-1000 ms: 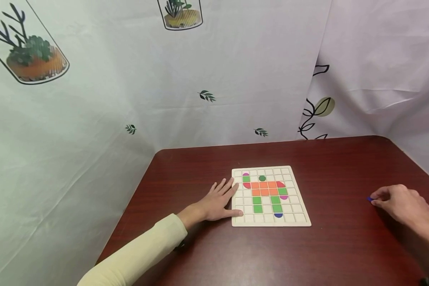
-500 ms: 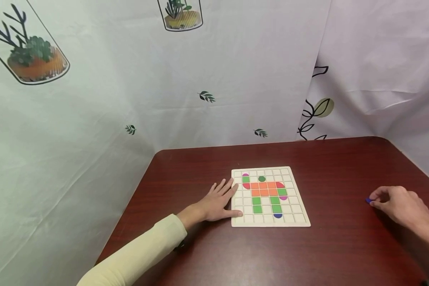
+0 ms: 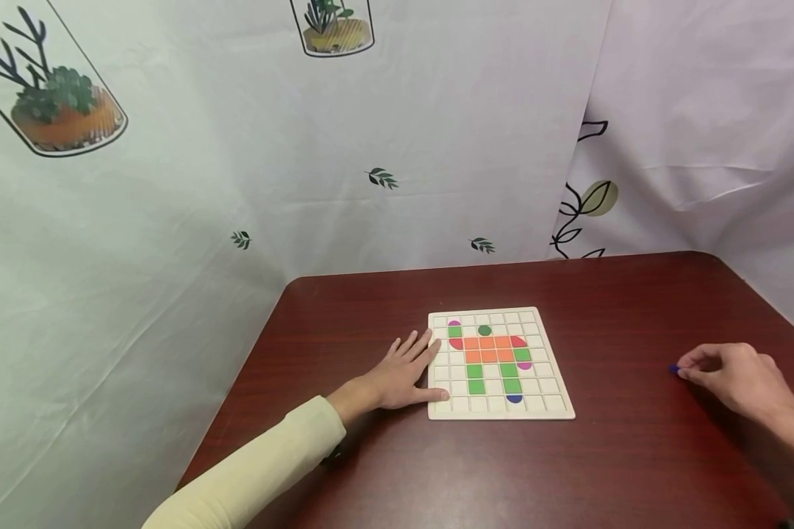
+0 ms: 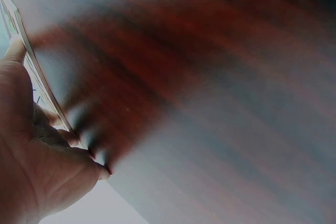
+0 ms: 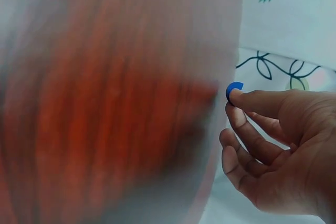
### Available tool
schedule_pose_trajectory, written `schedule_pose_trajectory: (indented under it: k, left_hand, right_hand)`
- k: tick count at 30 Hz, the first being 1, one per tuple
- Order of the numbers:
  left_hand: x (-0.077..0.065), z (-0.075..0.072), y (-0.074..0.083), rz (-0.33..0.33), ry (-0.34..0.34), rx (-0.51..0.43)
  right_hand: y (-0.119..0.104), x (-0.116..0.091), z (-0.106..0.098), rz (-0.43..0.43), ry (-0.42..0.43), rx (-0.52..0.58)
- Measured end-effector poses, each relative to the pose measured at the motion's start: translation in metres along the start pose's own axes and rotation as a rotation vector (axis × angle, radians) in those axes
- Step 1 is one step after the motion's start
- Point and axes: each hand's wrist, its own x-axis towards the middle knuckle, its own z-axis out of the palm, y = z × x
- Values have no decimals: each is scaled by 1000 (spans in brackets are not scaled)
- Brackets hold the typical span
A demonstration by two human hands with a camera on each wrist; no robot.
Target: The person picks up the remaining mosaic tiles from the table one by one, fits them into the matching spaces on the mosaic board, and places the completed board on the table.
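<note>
My left hand (image 3: 402, 376) lies with spread, straight fingers at the left side of a white grid board (image 3: 549, 382), thumb and fingertips touching its edge. Flat coloured pieces fill some squares of the board: orange squares (image 3: 488, 350), green squares (image 3: 476, 378), a dark green circle (image 3: 484, 330), and red, pink and blue rounded ones. Well to the right of the board, my right hand (image 3: 744, 378) pinches a small blue piece with a rounded edge (image 5: 231, 91) between thumb and forefinger. Its other fingers are bent, and part of the piece is covered by the thumb.
The board lies on a dark red-brown wooden table (image 3: 622, 463) with rounded far corners. White cloth (image 3: 423, 117) printed with plants and leaves hangs behind the table and along its left side.
My right hand has shifted slightly left with the blue piece still pinched. The left hand and the board have stayed in place.
</note>
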Motion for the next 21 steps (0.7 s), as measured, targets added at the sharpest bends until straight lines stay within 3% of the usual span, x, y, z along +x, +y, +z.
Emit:
schedule_pose_trajectory:
  k: [21]
  left_hand:
    - [0,1,-1,2,0,1]
  right_hand:
    - [-47,10,-10,-84,66,59]
